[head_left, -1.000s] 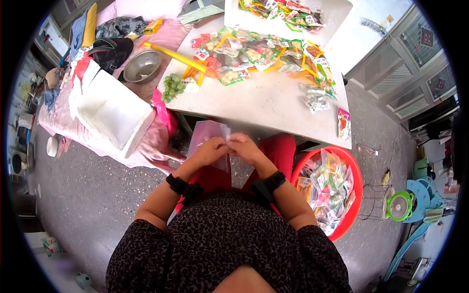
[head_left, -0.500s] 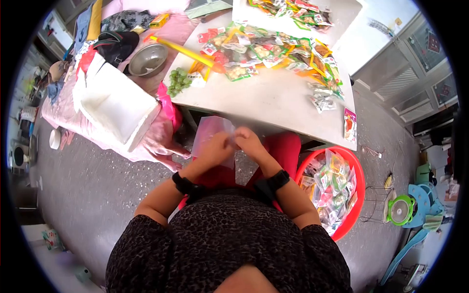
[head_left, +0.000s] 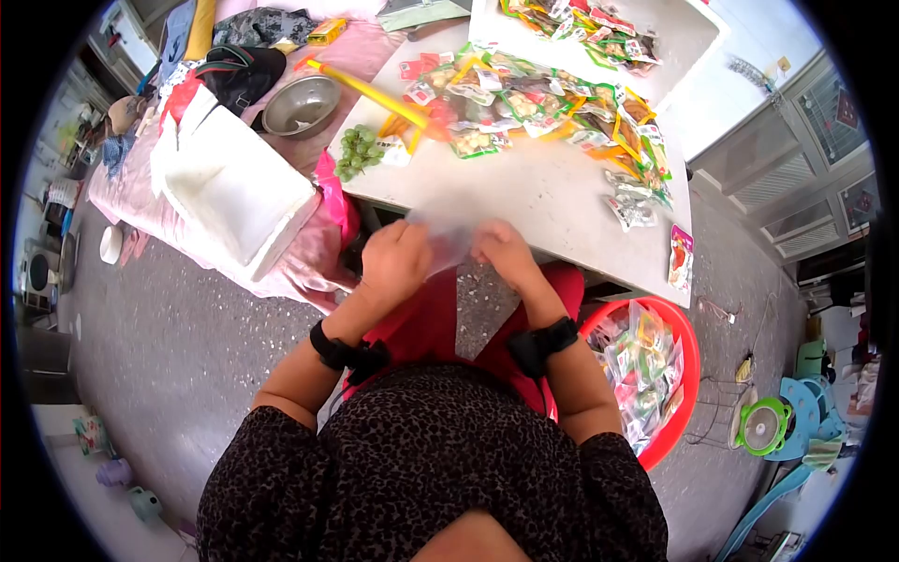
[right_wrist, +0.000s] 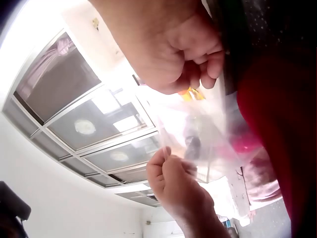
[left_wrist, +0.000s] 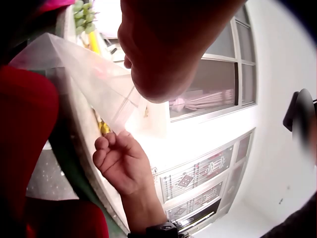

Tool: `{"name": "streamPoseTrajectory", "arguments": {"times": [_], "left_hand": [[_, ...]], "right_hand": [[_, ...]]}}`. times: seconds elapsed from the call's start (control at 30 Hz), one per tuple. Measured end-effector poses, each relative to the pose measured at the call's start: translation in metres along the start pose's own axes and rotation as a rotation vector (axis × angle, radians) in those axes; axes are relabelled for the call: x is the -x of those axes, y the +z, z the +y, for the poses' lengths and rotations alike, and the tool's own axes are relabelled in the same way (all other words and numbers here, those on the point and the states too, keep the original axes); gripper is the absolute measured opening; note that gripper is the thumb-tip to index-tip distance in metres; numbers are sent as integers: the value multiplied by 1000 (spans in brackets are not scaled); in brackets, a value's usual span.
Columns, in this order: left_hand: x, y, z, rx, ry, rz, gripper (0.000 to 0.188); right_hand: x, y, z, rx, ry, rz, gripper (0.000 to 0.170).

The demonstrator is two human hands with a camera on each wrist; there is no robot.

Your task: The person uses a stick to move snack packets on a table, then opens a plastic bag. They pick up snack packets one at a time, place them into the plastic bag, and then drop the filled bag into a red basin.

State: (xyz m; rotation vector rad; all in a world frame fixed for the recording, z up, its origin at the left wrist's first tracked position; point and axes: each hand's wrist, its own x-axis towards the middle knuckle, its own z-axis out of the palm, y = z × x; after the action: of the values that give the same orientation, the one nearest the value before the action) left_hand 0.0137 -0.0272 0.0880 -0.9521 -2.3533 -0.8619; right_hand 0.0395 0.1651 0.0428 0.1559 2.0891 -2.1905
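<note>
Stretched between both hands is a clear, thin plastic bag (head_left: 451, 242), blurred in the head view, above the knees at the table's front edge. My left hand (head_left: 398, 258) pinches one edge of it between thumb and curled fingers, as the right wrist view shows of the left hand (right_wrist: 176, 181). On the other side, my right hand (head_left: 506, 253) grips a corner; in the left wrist view the bag (left_wrist: 94, 79) runs up to the fingertips of the right hand (left_wrist: 124, 166). I see nothing inside the bag.
Many filled food packets (head_left: 534, 98) lie across the white table (head_left: 524, 197), beside green grapes (head_left: 358, 153) and a yellow stick (head_left: 375, 94). A red tub (head_left: 691, 375) of packets stands at the right. Left are a white foam box (head_left: 239, 187) and metal bowl (head_left: 302, 108).
The hands have moved apart and up toward the table edge, drawing the bag out between them. Earlier they were together at its corner while it hung at the left. The head view has shifted slightly.
</note>
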Motion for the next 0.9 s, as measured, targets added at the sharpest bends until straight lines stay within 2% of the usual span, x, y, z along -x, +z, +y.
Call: {"name": "streamPoseTrajectory", "arguments": {"times": [0.03,0.07,0.2,0.3,0.33,0.4,0.53,0.6,0.7,0.8,0.9], "left_hand": [[-10,-6,0,-65,52,33,22],[-20,-9,-1,-107,142,166,22],[-45,-22,2,-190,189,179,23],[-48,11,-6,-231,199,-4,21],[-47,31,-14,-231,196,-46,14],[-40,65,-27,-209,137,-143,10],[-28,107,-37,-167,-10,-250,6],[-28,108,-41,-160,19,-273,5],[-31,105,-43,-157,25,-332,5],[-31,105,-39,-168,16,-338,4],[-30,106,-39,-158,34,-294,4]], "right_hand": [[-3,-4,-9,-11,7,29,12],[-5,-8,-20,-21,15,58,14],[-26,-35,-25,-92,43,229,19],[-45,-56,-18,-144,38,331,19],[-52,-62,-13,-147,25,352,19],[-64,-74,-6,-115,0,403,17],[-81,-93,-4,17,9,413,19],[-86,-98,-11,6,-13,418,21],[-92,-113,-19,-122,18,326,23],[-81,-115,-49,21,87,301,24],[-83,-124,-72,150,110,189,25]]}}
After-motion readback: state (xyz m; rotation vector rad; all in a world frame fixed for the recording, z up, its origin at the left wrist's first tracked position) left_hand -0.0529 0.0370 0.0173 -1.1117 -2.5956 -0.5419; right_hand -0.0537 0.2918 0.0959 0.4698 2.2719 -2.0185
